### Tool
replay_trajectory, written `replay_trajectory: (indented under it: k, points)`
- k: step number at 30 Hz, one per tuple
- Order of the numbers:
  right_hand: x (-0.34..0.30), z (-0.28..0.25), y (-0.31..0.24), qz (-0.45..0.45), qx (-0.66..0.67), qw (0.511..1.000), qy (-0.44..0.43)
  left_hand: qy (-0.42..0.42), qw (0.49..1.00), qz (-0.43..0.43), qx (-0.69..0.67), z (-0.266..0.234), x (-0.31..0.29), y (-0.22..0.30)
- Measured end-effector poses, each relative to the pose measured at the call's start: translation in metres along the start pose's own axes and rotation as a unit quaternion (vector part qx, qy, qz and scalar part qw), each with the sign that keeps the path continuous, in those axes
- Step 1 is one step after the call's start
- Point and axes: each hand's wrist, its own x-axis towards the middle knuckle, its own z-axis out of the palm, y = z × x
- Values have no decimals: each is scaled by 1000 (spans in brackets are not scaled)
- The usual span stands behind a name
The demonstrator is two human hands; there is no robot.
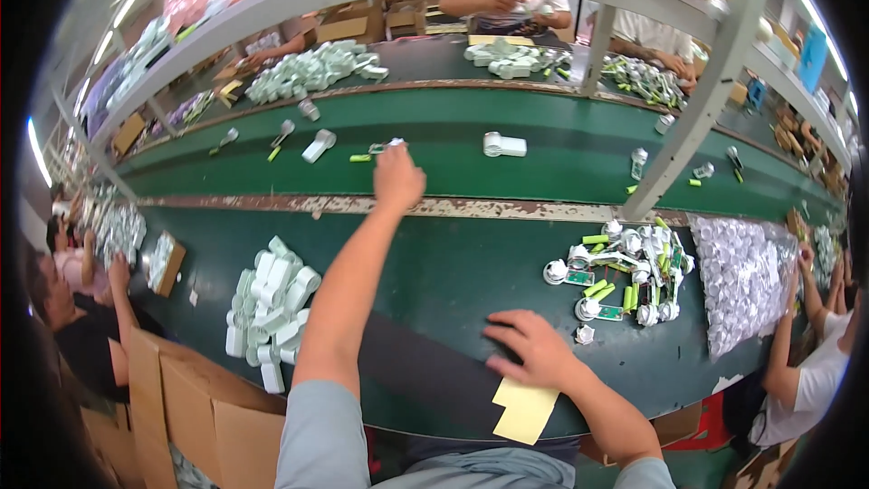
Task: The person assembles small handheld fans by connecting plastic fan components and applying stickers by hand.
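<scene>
My left hand [398,179] stretches over the green conveyor belt. Its fingers close around the white head of a small circuit-board assembly [377,148], partly hidden by the fingertips; a yellow-green battery [360,158] lies at its left end. Low over the near table, my right hand [534,344] has its fingers apart and holds nothing. Yellow paper slips [525,409] lie just below that palm. Right of it is a heap of white-headed circuit-board assemblies with yellow-green batteries [634,270]. Pale plastic housings [272,294] are piled left of my left forearm.
A clear bag of white parts [744,285] sits at the table's right. White housings [504,145] and other assemblies are spread along the belt. A grey metal post [692,109] rises at the right, joined to an overhead shelf. Co-workers sit on both sides and across; cardboard boxes [195,407] stand lower left.
</scene>
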Motion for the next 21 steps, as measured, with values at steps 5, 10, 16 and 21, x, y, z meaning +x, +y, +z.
replay_trajectory:
  k: [5, 10, 16, 21]
  points:
    - [-26, 19, -36, -71, -31, 976, -205, -55, 986, 22, 157, 30, 43, -59]
    - [-25, -2, -26, -36, -34, 972, -228, -104, 978, 127, 131, 56, 59, -74]
    - [-28, -9, -7, -23, 37, 979, -197, -132, 948, 100, 271, 29, 81, -177]
    - [-32, -21, 12, 14, 48, 976, -213, -171, 976, 90, 99, 47, 77, -141]
